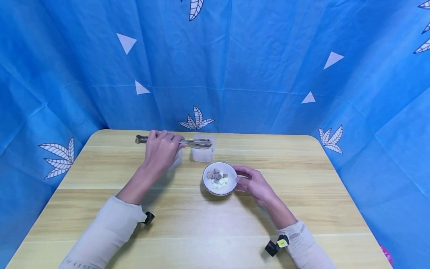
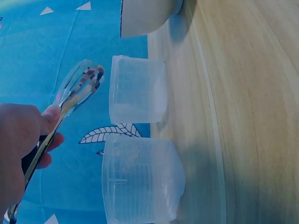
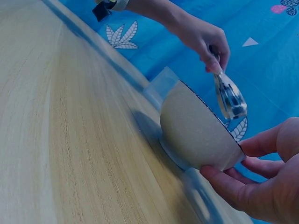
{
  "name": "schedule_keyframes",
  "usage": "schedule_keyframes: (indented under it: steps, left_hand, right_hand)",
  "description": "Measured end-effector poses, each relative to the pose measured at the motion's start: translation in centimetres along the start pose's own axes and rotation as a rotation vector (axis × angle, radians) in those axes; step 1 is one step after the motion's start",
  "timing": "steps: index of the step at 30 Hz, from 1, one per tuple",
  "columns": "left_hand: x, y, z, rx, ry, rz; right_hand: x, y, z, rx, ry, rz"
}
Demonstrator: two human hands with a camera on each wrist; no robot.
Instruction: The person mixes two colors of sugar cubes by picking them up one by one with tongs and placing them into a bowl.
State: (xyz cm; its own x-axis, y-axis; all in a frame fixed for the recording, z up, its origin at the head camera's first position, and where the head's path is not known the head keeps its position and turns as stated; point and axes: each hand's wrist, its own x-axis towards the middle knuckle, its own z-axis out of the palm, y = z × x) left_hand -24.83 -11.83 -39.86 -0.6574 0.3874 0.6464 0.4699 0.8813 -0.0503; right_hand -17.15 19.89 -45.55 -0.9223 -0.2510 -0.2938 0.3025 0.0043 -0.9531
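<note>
Metal food tongs [image 1: 198, 143] lie across my left hand's [image 1: 163, 151] grip, their slotted ends over the far plastic container [image 1: 203, 155] in the head view. In the left wrist view the thumb pinches the tongs [image 2: 74, 95], whose ends are above the container rims. My right hand [image 1: 254, 185] holds a white bowl [image 1: 220, 189] with a dark-edged rim, thumb and fingers at its right side. Small brown cubes [image 1: 216, 175] and white pieces [image 1: 220, 183] lie in the bowl. The right wrist view shows the bowl's underside close over the table, the fingers [image 3: 261, 142] gripping its rim.
A second clear container [image 1: 176, 160] stands left of the first, partly hidden by my left hand. The wooden table [image 1: 188, 231] ends at a blue patterned curtain [image 1: 262, 67] on the back and sides. A black wrist camera [image 1: 273, 247] hangs at the right sleeve.
</note>
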Motion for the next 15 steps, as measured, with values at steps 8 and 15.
schedule_keyframes:
  steps: [8, 15]
  left_hand:
    - [-0.7, 0.5, -0.8, -0.062, 0.037, 0.026]
    - [-1.7, 1.3, -1.2, -0.106, 0.013, 0.028]
  right_hand:
    - [-0.1, -0.1, 0.1, 0.001, 0.000, 0.001]
    - [-0.2, -0.2, 0.1, 0.004, -0.002, 0.001]
